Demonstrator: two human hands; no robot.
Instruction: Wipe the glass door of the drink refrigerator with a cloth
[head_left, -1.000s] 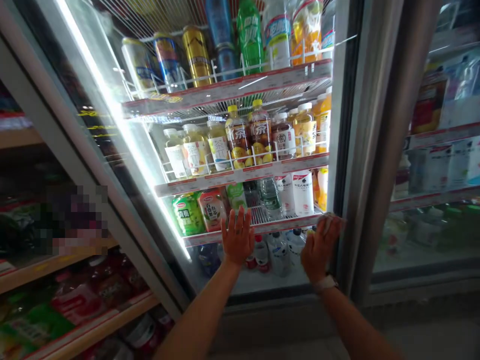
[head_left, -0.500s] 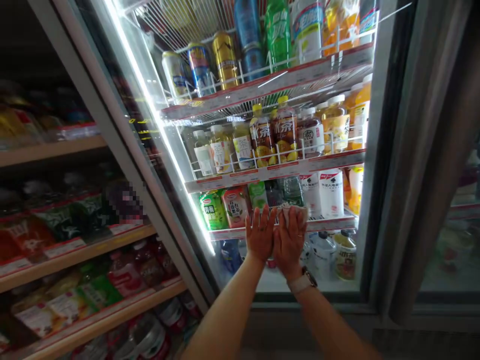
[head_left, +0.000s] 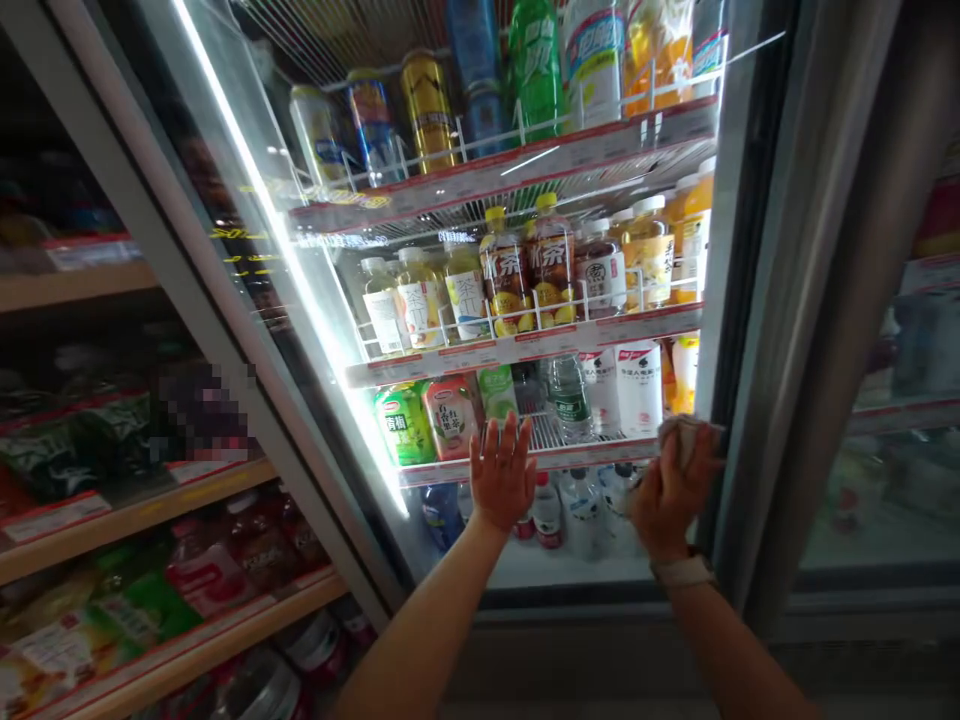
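A lit drinks fridge with a glass door stands before me. My left hand lies flat against the glass with its fingers spread, in front of the lower shelf. To the right, near the door's right edge, my right hand holds a crumpled pale cloth against the glass. Its fingers are bent over the cloth and partly hidden. A pale watch band circles my right wrist. Behind the glass, between my hands, a clear water bottle stands on the lower shelf.
Inside are shelves of cans, such as a gold can, and bottles, such as a green bottle and iced tea bottles. At left stands a wooden shelf rack with packaged goods. A metal door frame rises at right.
My right hand has moved right with the cloth, from beside my left hand to near the door's right edge. My left hand stays on the glass. The view has shifted slightly.
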